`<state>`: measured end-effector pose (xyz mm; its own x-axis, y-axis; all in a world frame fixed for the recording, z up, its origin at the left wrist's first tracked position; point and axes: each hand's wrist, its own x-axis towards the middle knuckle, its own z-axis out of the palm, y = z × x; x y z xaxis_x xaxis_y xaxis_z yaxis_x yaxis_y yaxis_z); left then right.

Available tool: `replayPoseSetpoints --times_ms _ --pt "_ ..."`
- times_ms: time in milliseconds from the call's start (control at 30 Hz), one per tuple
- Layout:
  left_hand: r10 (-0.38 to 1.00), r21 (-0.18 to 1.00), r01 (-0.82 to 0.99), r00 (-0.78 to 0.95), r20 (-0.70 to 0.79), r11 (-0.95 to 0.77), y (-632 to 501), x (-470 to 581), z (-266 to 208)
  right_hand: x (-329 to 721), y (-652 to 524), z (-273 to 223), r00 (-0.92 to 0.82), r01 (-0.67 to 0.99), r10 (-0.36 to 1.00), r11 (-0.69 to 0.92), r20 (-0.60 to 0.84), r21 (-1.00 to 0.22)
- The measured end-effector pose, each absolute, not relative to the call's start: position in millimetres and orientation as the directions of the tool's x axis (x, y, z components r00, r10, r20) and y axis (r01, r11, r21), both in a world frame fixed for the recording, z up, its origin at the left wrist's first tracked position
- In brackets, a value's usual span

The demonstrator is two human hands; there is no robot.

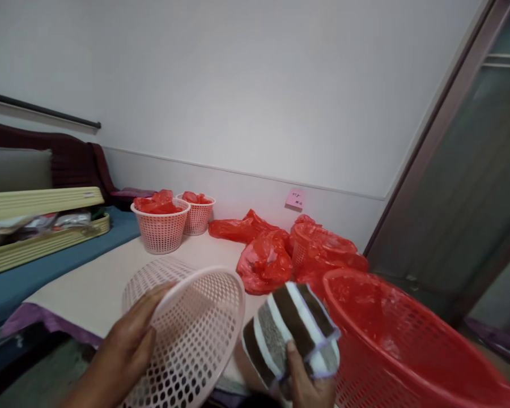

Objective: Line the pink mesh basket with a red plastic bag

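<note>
My left hand (130, 340) grips the rim of a pale pink perforated plastic basket (195, 334), which is tilted on its side with its mouth toward the right. Nothing shows inside it. In my right hand (308, 382) is a folded striped cloth (289, 331) in brown, white and grey with a purple edge, the thumb lying on top of it. The cloth is held between the pink basket and a large red perforated basket (391, 351) lined with red plastic.
Two pink baskets (164, 232) holding red plastic bags stand at the back left. Red plastic bags (266, 260) lie near the wall beside a red-wrapped basket (323, 243). A pink note (295, 198) is on the wall. At left, a yellow lidded case (46, 243) rests on blue bedding.
</note>
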<state>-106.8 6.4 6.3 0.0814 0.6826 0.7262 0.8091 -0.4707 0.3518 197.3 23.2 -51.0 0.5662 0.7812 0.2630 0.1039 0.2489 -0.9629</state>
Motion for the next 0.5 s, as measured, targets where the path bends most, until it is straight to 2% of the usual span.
replayPoseSetpoints --times_ms 100,167,233,300,400,500 --pt "0.585 0.121 0.841 0.257 0.769 -0.528 0.3 -79.7 -1.7 169.9 27.4 -28.8 0.361 0.28 0.746 0.486 0.56 -0.828" --pt "0.529 0.022 0.833 0.33 0.782 -0.552 -2.4 -67.0 -7.6 151.6 28.1 -20.1 0.092 0.441 0.673 0.633 0.734 -0.636" --pt "0.489 -0.025 0.805 0.385 0.783 -0.593 -3.0 -60.3 -14.9 137.5 28.3 -16.0 -0.176 0.543 0.575 0.734 0.799 -0.408" --pt "0.449 -0.02 0.764 0.401 0.798 -0.645 -2.7 -58.3 -23.1 128.4 28.9 -15.3 -0.302 0.581 0.528 0.762 0.794 -0.286" --pt "0.484 0.095 0.745 0.326 0.812 -0.661 -5.1 -59.6 -33.0 123.5 32.3 -19.6 -0.301 0.583 0.543 0.755 0.784 -0.299" --pt "0.591 0.234 0.752 0.245 0.769 -0.616 -12.9 -66.5 -37.0 128.1 41.7 -29.1 -0.188 0.576 0.634 0.69 0.75 -0.439"
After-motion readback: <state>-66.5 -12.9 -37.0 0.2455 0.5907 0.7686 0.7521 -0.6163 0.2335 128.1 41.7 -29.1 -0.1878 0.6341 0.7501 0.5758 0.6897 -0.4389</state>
